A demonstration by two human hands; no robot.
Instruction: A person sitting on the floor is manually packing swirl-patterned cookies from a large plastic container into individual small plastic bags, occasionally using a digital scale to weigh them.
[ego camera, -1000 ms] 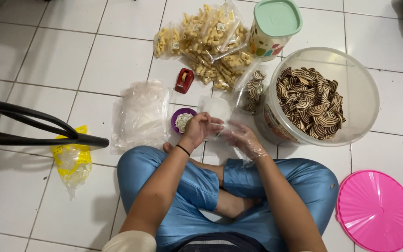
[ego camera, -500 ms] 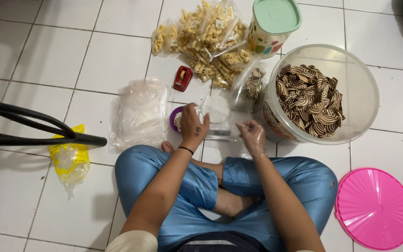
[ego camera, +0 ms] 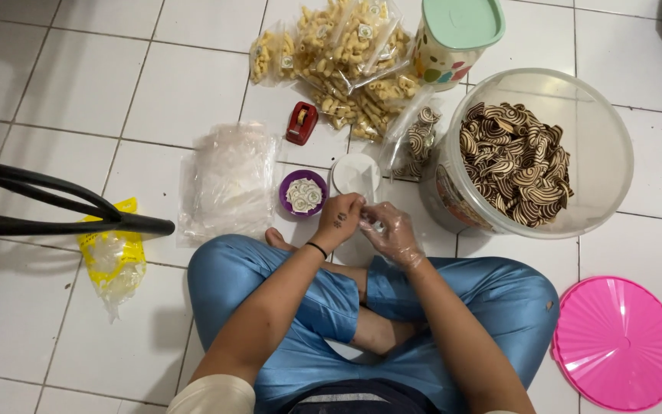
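- Sitting cross-legged on the white tiled floor [ego camera: 55, 84], I had both hands together just above my knees, where the work was easiest to see.
- My left hand [ego camera: 340, 220], bare with a thin black wristband, and my right hand [ego camera: 392, 234], in a clear plastic glove, pinched a small clear plastic bag [ego camera: 373, 227] between the fingertips; what lay inside it I could not tell.
- The small purple bowl of white pieces [ego camera: 304, 194] sat just beside my left hand, and a round white lid-like disc [ego camera: 355, 173] lay just beyond both hands, each within easy reach.
- The large clear plastic tub of striped brown-and-cream biscuits [ego camera: 526, 153] stood to my right front, its rim near my right knee, probably so the gloved hand could dip in.
- A flat stack of clear plastic bags [ego camera: 227, 184] lay to the left, a red tape dispenser [ego camera: 301, 123] beyond it, filled packets of pale twisted snacks [ego camera: 331, 61] further out.
- Bare tiles remained on the far left, past a black chair leg [ego camera: 55, 201]; the round pink lid [ego camera: 618, 343] lay well apart on my right.
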